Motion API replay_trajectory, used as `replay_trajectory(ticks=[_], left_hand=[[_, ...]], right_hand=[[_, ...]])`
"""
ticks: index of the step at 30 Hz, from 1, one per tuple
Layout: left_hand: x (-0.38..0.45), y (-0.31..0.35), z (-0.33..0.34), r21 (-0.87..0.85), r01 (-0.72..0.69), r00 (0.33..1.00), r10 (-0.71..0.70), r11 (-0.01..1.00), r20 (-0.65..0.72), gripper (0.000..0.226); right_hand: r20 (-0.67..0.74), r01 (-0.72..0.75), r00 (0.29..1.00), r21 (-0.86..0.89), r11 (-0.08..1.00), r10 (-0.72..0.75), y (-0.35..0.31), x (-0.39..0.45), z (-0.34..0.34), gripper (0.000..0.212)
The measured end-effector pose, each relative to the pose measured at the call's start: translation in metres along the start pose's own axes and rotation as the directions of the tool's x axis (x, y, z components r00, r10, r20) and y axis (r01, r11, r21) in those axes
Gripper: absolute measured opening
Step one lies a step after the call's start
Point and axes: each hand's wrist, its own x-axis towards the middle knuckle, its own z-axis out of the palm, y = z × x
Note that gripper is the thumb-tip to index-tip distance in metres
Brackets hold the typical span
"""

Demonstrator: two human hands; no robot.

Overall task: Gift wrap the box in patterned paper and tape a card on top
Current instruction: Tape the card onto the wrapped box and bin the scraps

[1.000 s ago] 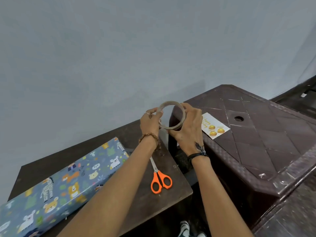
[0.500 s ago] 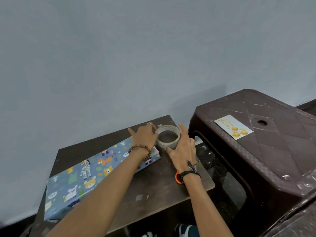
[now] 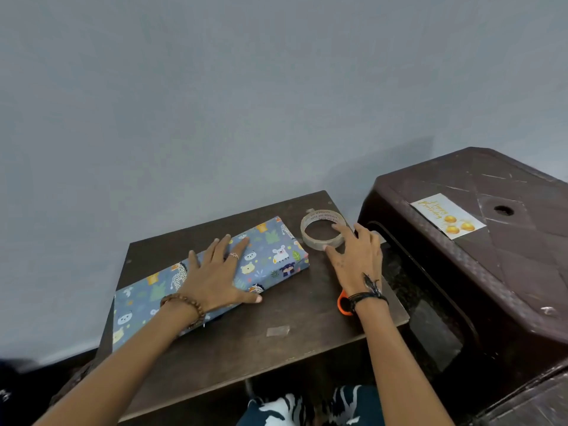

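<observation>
Left hand (image 3: pixel 215 273) flat on the wrapped box (image 3: pixel 212 279), fingers spread, pressing it to the bench (image 3: pixel 307 327). Right hand (image 3: pixel 353 259) open over the tape roll (image 3: pixel 322 230), fingertips touching its near rim, no grip. Box fully covered in patterned paper, lying diagonally on the bench. Card (image 3: pixel 447 219) is well apart, on the brown stool (image 3: pixel 491 272) to the right.

Risks: reaching for the card could nudge the roll off the bench's far corner. A loose tape strip (image 3: pixel 277 331) lies near the front edge and could catch a sleeve or the paper. Scissors (image 3: pixel 344 302) mostly hidden under the right wrist and could get dragged. Both forearms extended forward, wrists low.
</observation>
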Motion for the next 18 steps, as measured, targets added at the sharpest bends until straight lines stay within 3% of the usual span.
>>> replay_trajectory(ticks=[5, 12, 16, 18], left_hand=[[0.009, 0.012, 0.003, 0.060, 0.035, 0.996, -0.030, 0.998, -0.081, 0.105], [0.009, 0.017, 0.005, 0.070, 0.057, 0.987, -0.046, 0.996, -0.151, 0.100], [0.004, 0.020, 0.006, 0.074, 0.071, 0.981, -0.056, 0.995, -0.188, 0.096], [0.004, 0.021, 0.007, 0.051, 0.074, 0.974, -0.061, 0.996, -0.220, 0.102]], right_hand=[[-0.031, -0.014, 0.999, -0.010, 1.000, 0.014, 0.011, 0.005, -0.002, 0.028], [-0.191, 0.063, 0.981, 0.182, 0.981, -0.027, 0.006, 0.003, -0.010, 0.041], [-0.195, 0.253, 0.959, 0.269, 0.929, -0.205, -0.020, -0.015, -0.001, 0.035], [-0.125, 0.328, 0.945, 0.336, 0.883, -0.303, -0.035, -0.024, 0.007, 0.035]])
